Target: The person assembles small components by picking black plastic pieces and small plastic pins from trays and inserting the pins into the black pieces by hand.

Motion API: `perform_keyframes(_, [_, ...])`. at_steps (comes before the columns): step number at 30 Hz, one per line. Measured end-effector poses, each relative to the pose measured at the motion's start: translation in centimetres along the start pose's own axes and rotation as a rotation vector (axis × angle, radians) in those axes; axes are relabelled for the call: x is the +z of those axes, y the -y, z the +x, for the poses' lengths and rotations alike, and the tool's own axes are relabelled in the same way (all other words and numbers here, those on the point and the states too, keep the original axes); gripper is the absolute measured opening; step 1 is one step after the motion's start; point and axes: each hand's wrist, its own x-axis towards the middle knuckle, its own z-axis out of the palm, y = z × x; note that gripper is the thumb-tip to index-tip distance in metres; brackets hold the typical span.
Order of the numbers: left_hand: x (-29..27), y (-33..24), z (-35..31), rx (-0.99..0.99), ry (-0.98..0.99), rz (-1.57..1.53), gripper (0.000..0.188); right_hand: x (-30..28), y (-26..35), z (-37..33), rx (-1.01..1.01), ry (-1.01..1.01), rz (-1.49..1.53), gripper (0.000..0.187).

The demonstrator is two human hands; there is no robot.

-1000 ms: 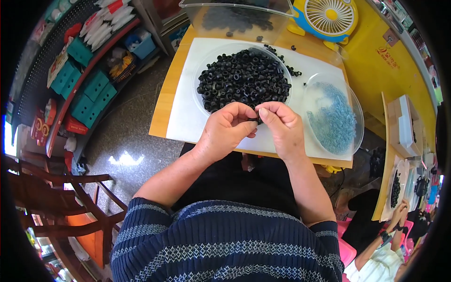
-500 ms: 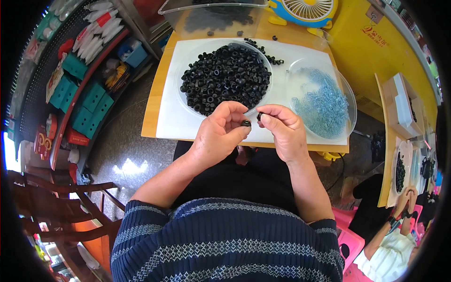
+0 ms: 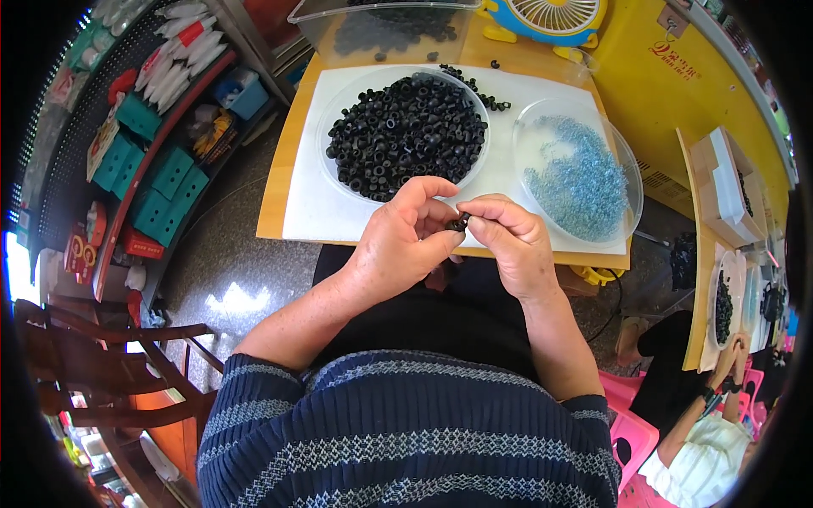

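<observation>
My left hand [image 3: 405,235] pinches a small black ring-shaped part [image 3: 456,225] between thumb and fingertips. My right hand [image 3: 512,240] is closed on another small dark piece, its thumb and forefinger meeting the left fingertips. The two pieces touch or nearly touch; the fingers partly hide them. Just beyond the hands, a round clear tray [image 3: 324,161] holds a heap of black hollow parts [image 3: 398,135]. To its right, a second round clear tray [image 3: 637,203] holds tiny light-blue translucent pieces [image 3: 584,186]. Both trays rest on a white sheet [image 3: 301,199].
A wooden table [image 3: 273,199] carries everything. Several joined black parts [image 3: 474,87] lie behind the trays. At the back are a clear bin [image 3: 381,38] and a blue-yellow fan [image 3: 550,19]. Shelves [image 3: 161,127] and a wooden chair [image 3: 127,364] stand left; another person's hands [image 3: 735,356] show at right.
My right hand has brought its dark piece left against the black part in my left hand. The gap between the fingertips has closed.
</observation>
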Motion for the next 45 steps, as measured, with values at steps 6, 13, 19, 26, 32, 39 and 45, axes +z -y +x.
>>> perform_keyframes(6, [-0.1, -0.6, -0.2, -0.035, 0.038, 0.015, 0.037, -0.6, -0.1, 0.1, -0.113, 0.020, -0.156, 0.015])
perform_keyframes(13, [-0.4, -1.0, 0.0, -0.097, 0.094, -0.074, 0.038, -0.5, 0.3, 0.0, -0.196, 0.058, -0.175, 0.013])
perform_keyframes(19, [-0.6, -1.3, 0.0, -0.127, 0.132, -0.142, 0.040, -0.3, 0.6, -0.1, -0.183, 0.074, -0.169, 0.013])
perform_keyframes(26, [-0.9, -1.7, 0.0, -0.190, 0.159, -0.164, 0.041, -0.7, -0.3, -0.3, -0.281, 0.094, -0.255, 0.015])
perform_keyframes(32, [-0.9, -1.4, 0.0, -0.247, 0.141, -0.261, 0.039, -0.6, 0.2, -0.6, -0.373, 0.088, -0.404, 0.024])
perform_keyframes(39, [0.3, -0.9, 0.1, -0.246, 0.052, -0.379, 0.040, 0.2, 0.0, -0.6, -0.651, -0.083, -0.756, 0.039])
perform_keyframes(45, [0.0, -0.2, -0.2, -0.352, 0.035, -0.505, 0.028, -0.4, -0.4, -0.6, -0.674, -0.111, -0.766, 0.039])
